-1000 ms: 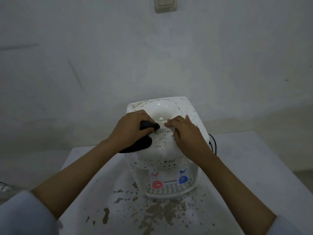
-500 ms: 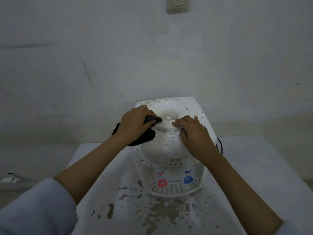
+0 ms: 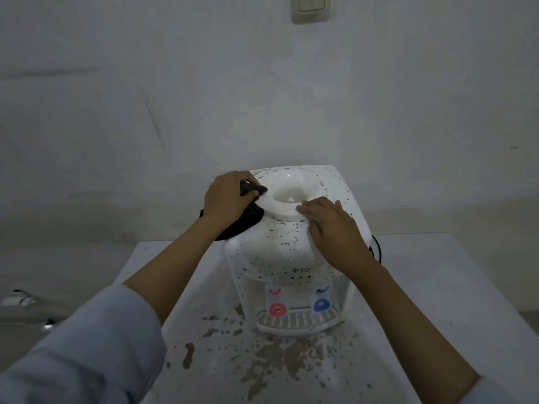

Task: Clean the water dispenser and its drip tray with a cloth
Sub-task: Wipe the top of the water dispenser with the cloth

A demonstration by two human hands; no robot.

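Left hand: fingers curled, clamping black cloth against bottle collar of speckled water dispenser. Right hand: fingers straight, together, flat on dome. Drip tray below fingers, at dispenser's base.

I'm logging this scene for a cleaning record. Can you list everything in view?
water dispenser: one, white with dark specks, on the table by the wall
drip tray: one, white, slotted, at the dispenser's front base
taps: two, red and blue, above the tray
cloth: one, black, on the dispenser's top left edge
table: one, white, stained in front of the dispenser
cable: one, black, behind the dispenser's right side
wall switch: one, cream, high on the wall
left hand: grips the cloth
right hand: rests flat on the dispenser's top
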